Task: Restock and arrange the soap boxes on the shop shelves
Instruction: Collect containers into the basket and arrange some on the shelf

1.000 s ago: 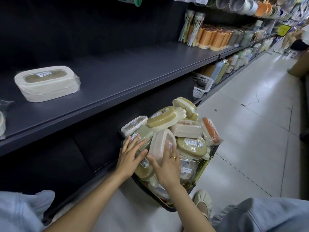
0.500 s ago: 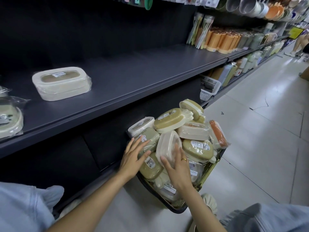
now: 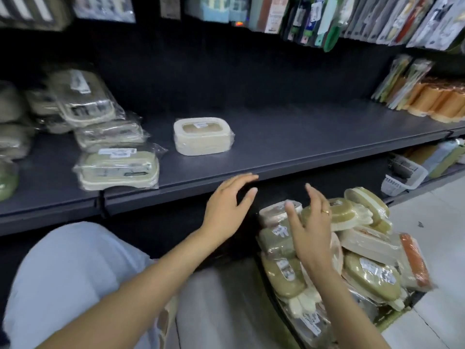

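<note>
A basket [image 3: 392, 314] on the floor at lower right is heaped with wrapped soap boxes [image 3: 370, 273] in green, cream and orange. My right hand [image 3: 309, 230] hovers open over the heap, fingers spread, holding nothing. My left hand [image 3: 226, 207] is open in the air left of the basket, just below the front edge of the dark shelf [image 3: 289, 137]. On that shelf one cream soap box [image 3: 202, 136] lies alone near the middle. A stack of wrapped soap boxes [image 3: 110, 144] stands at its left end.
Orange cups [image 3: 437, 102] and packaged utensils stand at the shelf's right end. Hanging packets [image 3: 352, 18] line the rail above. A white mesh basket [image 3: 402, 177] sits on the lower shelf at right. My light blue trouser leg [image 3: 70, 273] fills the lower left, and pale floor tiles lie at right.
Both hands have lifted off the boxes in the basket and now hang open. The view has swung up and left, bringing the stack at the shelf's left end into sight.
</note>
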